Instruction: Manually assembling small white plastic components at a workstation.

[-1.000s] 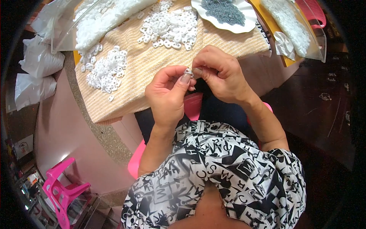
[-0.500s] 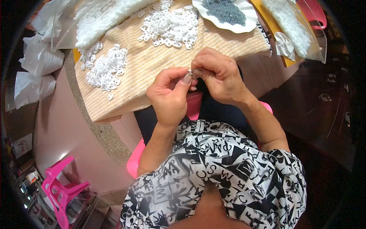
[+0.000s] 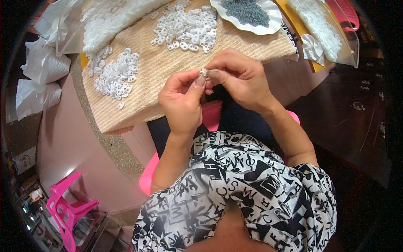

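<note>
Fingertips of both my hands meet over the near edge of the cloth-covered table. My left hand point(image 3: 182, 101) pinches a small white plastic piece point(image 3: 203, 72) between thumb and forefinger. My right hand point(image 3: 242, 80) presses thumb and forefinger together against the same piece from the right; whether it also holds something small is hidden. Beyond them lies a heap of white oval plastic pieces with holes point(image 3: 184, 27). A second heap of smaller white pieces point(image 3: 117, 73) sits to the left. A white scalloped plate point(image 3: 275, 22) holds many thin blue-grey bits point(image 3: 245, 12).
A striped yellow cloth point(image 3: 147, 92) covers the table. At the back left stands a clear bin point(image 3: 69, 42) of white pieces; another clear tray point(image 3: 352, 50) stands at the right. Wrapped white cups point(image 3: 46, 67) are at the far left, and a pink stool point(image 3: 67, 206) lies lower left.
Both hands have risen slightly up and left. My right hand's fingers have turned, so its thumb and forefinger now extend toward the white piece.
</note>
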The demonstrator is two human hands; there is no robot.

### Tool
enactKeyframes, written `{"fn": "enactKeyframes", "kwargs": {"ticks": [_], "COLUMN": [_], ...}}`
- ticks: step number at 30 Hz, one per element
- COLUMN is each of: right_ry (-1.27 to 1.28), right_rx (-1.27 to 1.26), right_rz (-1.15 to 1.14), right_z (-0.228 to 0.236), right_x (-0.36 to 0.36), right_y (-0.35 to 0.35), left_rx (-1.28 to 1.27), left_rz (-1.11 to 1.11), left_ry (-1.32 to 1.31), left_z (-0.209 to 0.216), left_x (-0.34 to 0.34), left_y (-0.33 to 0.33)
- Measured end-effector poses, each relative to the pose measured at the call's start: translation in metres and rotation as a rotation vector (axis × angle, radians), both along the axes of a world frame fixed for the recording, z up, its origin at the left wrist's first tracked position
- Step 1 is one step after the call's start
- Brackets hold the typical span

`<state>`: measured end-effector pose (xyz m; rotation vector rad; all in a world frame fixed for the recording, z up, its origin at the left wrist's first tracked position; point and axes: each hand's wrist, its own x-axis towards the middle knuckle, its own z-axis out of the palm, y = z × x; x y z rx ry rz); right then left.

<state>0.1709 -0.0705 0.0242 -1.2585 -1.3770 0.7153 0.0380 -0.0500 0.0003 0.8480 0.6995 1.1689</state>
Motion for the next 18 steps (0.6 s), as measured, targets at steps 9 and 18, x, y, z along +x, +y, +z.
{"fn": "enactKeyframes", "kwargs": {"ticks": [9, 18], "right_ry": [0.461, 0.531], "right_rx": [-0.221, -0.336], "right_rz": [0.085, 0.166], "right_z": [0.01, 0.008], "right_x": [0.014, 0.016], "right_y": [0.001, -0.001], "left_rx": [-0.102, -0.068], "left_rz": [-0.026, -0.044], "left_ry": [-0.079, 0.011], "left_z": [0.006, 0.012], "left_x": [-0.005, -0.007], "left_y": [0.005, 0.003]}}
